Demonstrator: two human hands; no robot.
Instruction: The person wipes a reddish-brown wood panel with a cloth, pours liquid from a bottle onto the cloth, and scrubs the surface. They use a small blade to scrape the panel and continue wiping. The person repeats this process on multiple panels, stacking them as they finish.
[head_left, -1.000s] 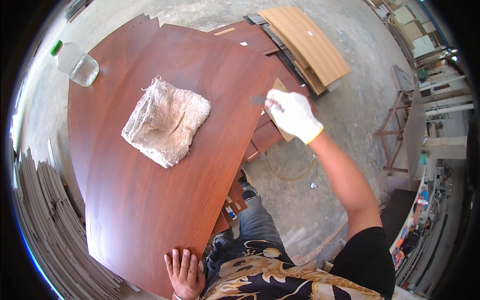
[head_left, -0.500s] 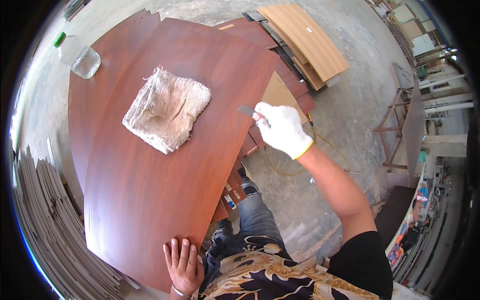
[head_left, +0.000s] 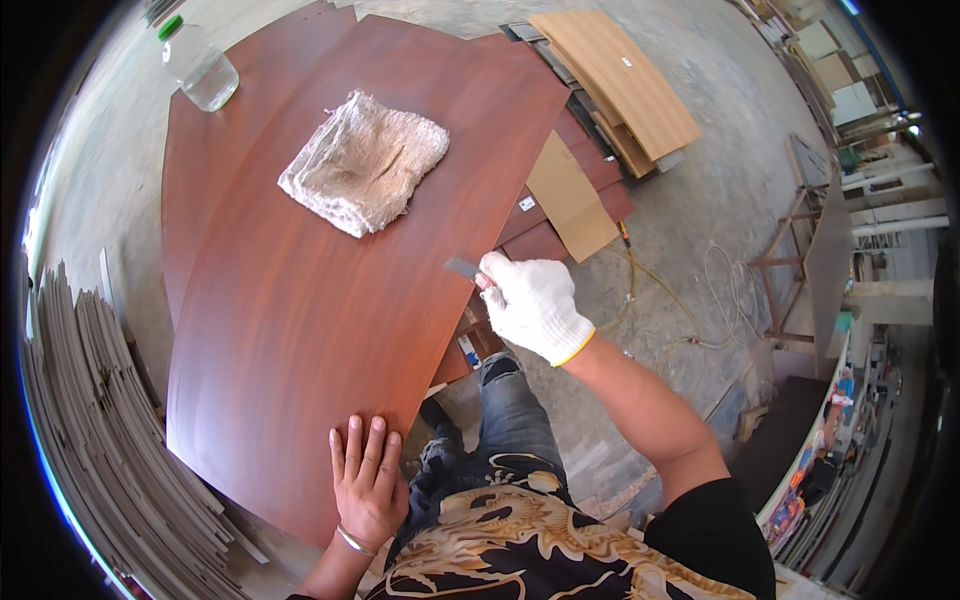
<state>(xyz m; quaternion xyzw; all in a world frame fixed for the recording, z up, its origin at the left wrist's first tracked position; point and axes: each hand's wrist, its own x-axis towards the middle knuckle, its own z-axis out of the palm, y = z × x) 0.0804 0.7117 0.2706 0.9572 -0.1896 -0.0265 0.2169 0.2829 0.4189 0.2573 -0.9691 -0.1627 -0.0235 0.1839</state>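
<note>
My right hand (head_left: pixel 530 305), in a white knit glove, pinches a small flat grey scraper blade (head_left: pixel 461 268) by one end. The blade lies over the right edge of a reddish-brown wood panel (head_left: pixel 300 330); whether it touches the surface I cannot tell. Bare and flat, my left hand (head_left: pixel 368 485) rests on the panel's near right corner with its fingers a little apart. A folded off-white cloth (head_left: pixel 365 165) sits on the far half of the panel.
A clear bottle (head_left: pixel 208 80) with a green cap stands at the far left on another brown panel (head_left: pixel 190 190). Grey strips (head_left: pixel 100 400) are piled at left. Light wood boards (head_left: pixel 620 85) are stacked far right; a yellow hose (head_left: pixel 630 280) crosses the floor.
My right hand has come nearer along the panel's edge with the scraper blade. My left hand stays flat on the panel. The whole view has shifted slightly.
</note>
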